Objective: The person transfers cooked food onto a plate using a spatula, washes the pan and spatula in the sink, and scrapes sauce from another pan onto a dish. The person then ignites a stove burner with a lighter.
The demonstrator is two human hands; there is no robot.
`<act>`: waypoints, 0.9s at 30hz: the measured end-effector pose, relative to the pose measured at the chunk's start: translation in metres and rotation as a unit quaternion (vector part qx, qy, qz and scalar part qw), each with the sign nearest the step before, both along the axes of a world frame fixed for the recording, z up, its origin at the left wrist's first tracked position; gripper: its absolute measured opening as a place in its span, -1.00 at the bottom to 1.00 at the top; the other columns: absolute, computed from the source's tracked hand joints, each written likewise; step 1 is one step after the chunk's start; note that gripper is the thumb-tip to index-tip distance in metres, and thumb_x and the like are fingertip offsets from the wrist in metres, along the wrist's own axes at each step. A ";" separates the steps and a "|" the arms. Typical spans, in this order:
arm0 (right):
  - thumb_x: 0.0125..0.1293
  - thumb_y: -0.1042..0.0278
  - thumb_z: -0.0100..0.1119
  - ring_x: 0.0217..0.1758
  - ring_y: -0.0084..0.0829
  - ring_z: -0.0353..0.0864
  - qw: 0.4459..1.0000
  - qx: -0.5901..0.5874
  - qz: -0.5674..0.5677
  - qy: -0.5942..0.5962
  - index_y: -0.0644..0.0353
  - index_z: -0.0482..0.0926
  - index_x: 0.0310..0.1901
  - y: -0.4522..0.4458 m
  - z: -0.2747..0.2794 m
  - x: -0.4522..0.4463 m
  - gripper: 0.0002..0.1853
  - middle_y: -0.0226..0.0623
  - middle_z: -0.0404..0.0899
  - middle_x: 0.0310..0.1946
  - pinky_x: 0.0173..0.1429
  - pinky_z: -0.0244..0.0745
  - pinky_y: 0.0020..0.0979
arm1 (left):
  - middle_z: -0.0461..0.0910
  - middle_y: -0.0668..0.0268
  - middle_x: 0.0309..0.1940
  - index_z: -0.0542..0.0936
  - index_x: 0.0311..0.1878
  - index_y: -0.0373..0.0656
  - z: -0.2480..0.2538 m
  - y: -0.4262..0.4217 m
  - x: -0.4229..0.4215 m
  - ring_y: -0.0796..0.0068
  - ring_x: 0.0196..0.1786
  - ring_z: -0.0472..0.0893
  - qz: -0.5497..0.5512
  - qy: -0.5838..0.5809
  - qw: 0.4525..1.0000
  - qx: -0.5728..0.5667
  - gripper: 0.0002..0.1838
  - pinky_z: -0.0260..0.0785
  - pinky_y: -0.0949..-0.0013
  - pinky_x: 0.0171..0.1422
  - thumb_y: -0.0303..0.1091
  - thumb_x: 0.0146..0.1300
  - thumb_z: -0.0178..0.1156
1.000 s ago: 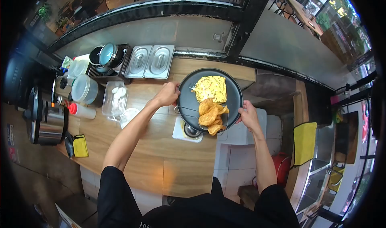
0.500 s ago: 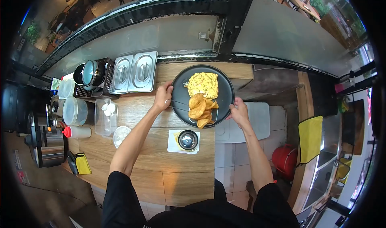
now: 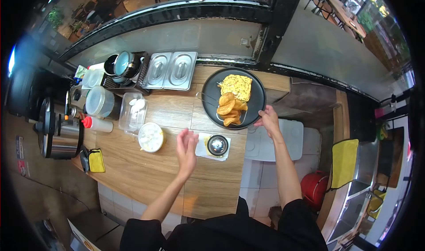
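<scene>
On a round black plate [image 3: 211, 80] lie a square, yellow egg-topped piece of food [image 3: 237, 87] and a heap of golden fried chips [image 3: 230, 109]. The chips rest in a small wire basket whose thin handle [image 3: 201, 96] sticks out over the plate's left rim. My right hand [image 3: 269, 120] pinches the plate's lower right rim. Over the table my left hand [image 3: 187, 151] is empty, its fingers bent slightly and apart. Just right of it, a small shiny metal bowl [image 3: 217, 144] sits on a white paper sheet [image 3: 202, 151].
At left stand a tub of white pieces [image 3: 151, 137], a clear container [image 3: 133, 113], a red-capped squeeze bottle [image 3: 98, 124] and a steel cooker [image 3: 62, 131]. Lidded steel pans [image 3: 180, 71] line the window wall. The table's right edge borders a grey-lidded bin [image 3: 279, 140].
My left hand has let go of the plate's left side and drawn back toward me. My right hand stays on the rim. The camera view has shifted slightly.
</scene>
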State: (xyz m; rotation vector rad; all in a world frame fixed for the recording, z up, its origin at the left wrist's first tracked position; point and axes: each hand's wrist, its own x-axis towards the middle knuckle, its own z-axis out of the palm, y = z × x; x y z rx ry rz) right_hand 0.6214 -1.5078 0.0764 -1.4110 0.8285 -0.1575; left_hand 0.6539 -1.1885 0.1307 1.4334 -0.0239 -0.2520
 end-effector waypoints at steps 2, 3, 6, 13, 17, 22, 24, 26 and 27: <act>0.37 0.47 -0.01 -0.46 -0.37 0.65 1.000 0.010 0.007 -0.005 0.40 0.31 0.17 0.000 0.000 0.000 -0.63 -0.11 0.56 -0.20 -0.42 0.68 -0.38 | 0.39 0.14 0.10 0.23 0.27 -0.32 0.009 0.028 -0.040 0.39 0.08 0.53 -0.009 -0.003 1.000 0.020 -0.60 0.40 0.35 0.18 -0.47 0.43 -0.02; 0.37 0.47 -0.01 -0.46 -0.37 0.65 1.000 0.008 0.015 -0.009 0.40 0.31 0.17 0.001 -0.002 0.000 -0.63 -0.11 0.56 -0.20 -0.42 0.68 -0.38 | 0.39 0.15 0.09 0.23 0.27 -0.32 0.011 0.043 -0.061 0.41 0.04 0.54 -0.006 -0.001 0.999 0.032 -0.61 0.41 0.37 0.15 -0.49 0.42 -0.01; 0.40 0.39 0.03 -0.41 -0.33 0.67 0.999 0.028 0.013 -0.022 0.40 0.29 0.23 0.005 -0.005 0.000 -0.57 -0.05 0.55 -0.08 -0.37 0.67 -0.39 | 0.39 0.16 0.07 0.24 0.25 -0.32 0.018 0.085 -0.117 0.47 -0.04 0.56 0.029 0.025 0.998 0.051 -0.62 0.43 0.41 0.06 -0.51 0.41 -0.01; 0.35 -0.22 0.02 0.33 -0.07 0.35 0.998 0.054 0.004 -0.027 0.02 0.17 0.39 0.016 -0.001 -0.027 -0.29 -0.16 0.21 0.37 0.17 0.39 -0.10 | 0.42 0.16 0.00 0.26 0.24 -0.29 0.022 0.183 -0.206 0.52 -0.18 0.58 0.183 0.054 0.976 0.107 -0.62 0.47 0.49 -0.13 -0.52 0.39 0.01; 0.37 -0.27 -0.13 0.50 0.00 0.09 0.992 0.068 -0.078 -0.079 -0.05 -0.02 0.51 0.036 -0.019 -0.066 -0.20 -0.04 -0.12 0.53 0.42 0.09 0.06 | 0.44 0.18 -0.03 0.29 0.22 -0.28 0.019 0.245 -0.245 0.50 -0.14 0.56 0.302 0.054 0.944 0.126 -0.64 0.44 0.46 -0.06 -0.47 0.40 0.01; 0.30 -0.28 0.00 0.52 0.02 0.01 0.972 0.095 -0.207 -0.051 0.00 -0.06 0.51 0.094 -0.018 -0.134 -0.11 0.03 -0.18 0.52 0.44 0.03 0.09 | 0.52 0.19 -0.14 0.48 0.01 -0.26 -0.011 0.334 -0.268 0.28 -0.05 0.52 0.351 -0.024 0.851 0.390 -0.75 0.37 0.28 0.09 -0.33 0.36 0.08; 0.29 -0.26 0.02 0.50 0.03 0.04 0.970 0.089 -0.225 -0.031 0.05 -0.03 0.49 0.105 -0.027 -0.163 -0.12 0.02 -0.10 0.49 0.43 0.06 0.07 | 0.53 0.15 -0.15 0.50 -0.05 -0.24 -0.013 0.368 -0.247 0.14 -0.05 0.52 0.298 -0.033 0.831 0.469 -0.75 0.36 0.24 0.12 -0.30 0.32 0.13; 0.30 -0.24 0.04 0.48 0.02 0.08 0.970 0.072 -0.230 -0.022 0.07 0.00 0.48 0.109 -0.044 -0.188 -0.13 0.00 -0.04 0.47 0.42 0.08 0.06 | 0.53 0.11 -0.12 0.49 -0.02 -0.23 0.000 0.397 -0.193 0.07 0.02 0.50 0.255 -0.047 0.855 0.449 -0.70 0.35 0.20 0.15 -0.26 0.27 0.18; 0.34 -0.16 -0.01 0.44 -0.02 0.15 0.975 0.053 -0.217 0.010 0.08 0.07 0.45 0.116 -0.047 -0.203 -0.23 -0.04 0.00 0.47 0.36 0.16 0.00 | 0.52 0.09 -0.08 0.48 0.02 -0.22 0.007 0.409 -0.161 0.07 0.07 0.49 0.230 -0.076 0.865 0.440 -0.65 0.35 0.18 0.17 -0.24 0.25 0.20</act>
